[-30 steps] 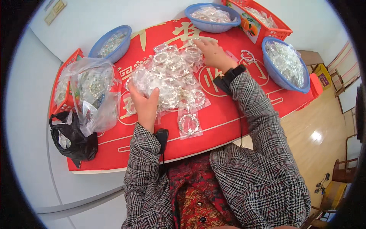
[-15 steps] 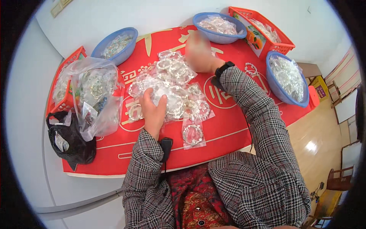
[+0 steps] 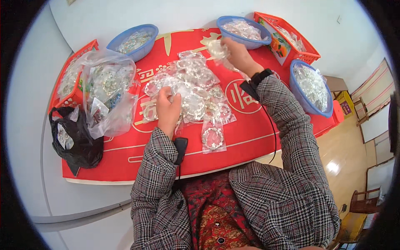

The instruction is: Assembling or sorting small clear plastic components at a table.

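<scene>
Red cloth (image 3: 250, 137): right hand (image 3: 237, 56) lifts upright packet (image 3: 217, 49).

Right hand (image 3: 236, 55) lifting a clear packet (image 3: 217, 48) by a blue bowl (image 3: 243, 26), left hand (image 3: 168, 109) on the packet pile (image 3: 189, 89)

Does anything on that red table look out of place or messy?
One clear packet with a bracelet lies alone near the table's front edge, apart from the heap of packets. Otherwise nothing looks spilled or broken.
</scene>
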Tool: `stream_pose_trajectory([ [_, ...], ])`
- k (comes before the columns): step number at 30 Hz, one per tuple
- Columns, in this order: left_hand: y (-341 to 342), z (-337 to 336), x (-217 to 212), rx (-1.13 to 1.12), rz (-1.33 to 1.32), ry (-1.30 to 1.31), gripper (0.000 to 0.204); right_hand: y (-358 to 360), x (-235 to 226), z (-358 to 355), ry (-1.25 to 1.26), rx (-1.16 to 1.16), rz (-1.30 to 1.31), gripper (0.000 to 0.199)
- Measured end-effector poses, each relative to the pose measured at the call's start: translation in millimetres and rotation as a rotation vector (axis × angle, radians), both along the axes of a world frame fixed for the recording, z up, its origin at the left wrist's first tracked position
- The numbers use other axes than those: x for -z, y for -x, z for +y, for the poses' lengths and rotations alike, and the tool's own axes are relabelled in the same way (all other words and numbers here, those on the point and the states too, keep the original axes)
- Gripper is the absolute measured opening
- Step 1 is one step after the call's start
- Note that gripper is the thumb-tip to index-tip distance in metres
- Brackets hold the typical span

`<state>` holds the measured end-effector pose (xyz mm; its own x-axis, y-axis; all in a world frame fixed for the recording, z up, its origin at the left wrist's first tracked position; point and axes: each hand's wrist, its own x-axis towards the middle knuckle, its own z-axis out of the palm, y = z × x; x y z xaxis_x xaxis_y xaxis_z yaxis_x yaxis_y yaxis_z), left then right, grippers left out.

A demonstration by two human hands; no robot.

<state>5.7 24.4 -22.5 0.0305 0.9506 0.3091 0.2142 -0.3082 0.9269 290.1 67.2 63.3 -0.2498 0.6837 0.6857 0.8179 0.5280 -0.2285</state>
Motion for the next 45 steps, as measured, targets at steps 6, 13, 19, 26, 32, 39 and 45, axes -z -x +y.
stream_pose_trajectory([
  [6,-0.4,0.5,3.4,0.037,0.024,-0.066,0.037,34.9,-22.0,-27.1,0.654,-0.273,0.804,0.025],
  [13,-1.8,-5.4,-6.2,0.114,-0.128,-0.033,0.032,71.2,1.9,-41.3,0.973,-0.395,0.928,0.028],
  [19,2.6,-9.3,-19.5,0.194,-0.195,0.100,0.039,77.3,35.5,-42.3,1.052,-0.567,1.266,0.025],
  [26,5.9,-19.3,-34.6,0.192,-0.142,0.070,0.040,80.8,46.1,-53.5,1.010,-0.456,1.316,0.021],
  [32,4.6,-5.1,-5.8,0.136,0.112,-0.026,0.020,78.0,50.1,-52.2,0.951,-0.264,1.309,0.019],
  [39,8.2,0.9,-5.8,-0.074,0.218,-0.227,0.029,63.4,31.1,-55.2,0.495,-0.208,1.005,0.014],
  [45,4.7,-3.6,-9.9,-0.018,0.394,-0.351,0.036,54.2,34.9,-54.9,0.637,-0.214,1.115,0.018],
])
